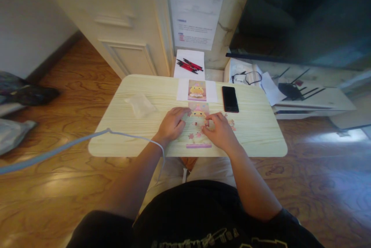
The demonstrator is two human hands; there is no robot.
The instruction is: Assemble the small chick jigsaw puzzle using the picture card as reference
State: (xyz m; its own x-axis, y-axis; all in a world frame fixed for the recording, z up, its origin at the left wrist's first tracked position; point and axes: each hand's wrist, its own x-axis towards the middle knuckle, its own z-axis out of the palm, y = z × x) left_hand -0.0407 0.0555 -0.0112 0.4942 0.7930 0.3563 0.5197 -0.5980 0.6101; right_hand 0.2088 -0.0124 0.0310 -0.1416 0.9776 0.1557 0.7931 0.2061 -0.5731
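A partly assembled jigsaw puzzle (pixel 198 110) with a yellow cartoon figure lies near the middle of the small table. My left hand (pixel 173 124) rests at its left edge, fingers stretched out and thumb apart, fingertips touching the border. On the right side, my right hand (pixel 220 132) has its thumb and index finger around a small puzzle piece (pixel 206 122). Below lie loose pink pieces (pixel 194 135) and a joined purple bottom strip (pixel 198 146). More loose pieces (pixel 232 123) sit beyond my right hand, partly hidden by it. Above the puzzle is a reference picture (pixel 197 90) showing the same figure.
A black phone (pixel 230 99) lies at the table's right rear, and a clear plastic bag (pixel 140 105) at its left. Red and black pens (pixel 189 65) rest on white paper behind. A grey cable (pixel 72 140) crosses over my left forearm. Glasses (pixel 252 78) and a router (pixel 291 91) stand at right.
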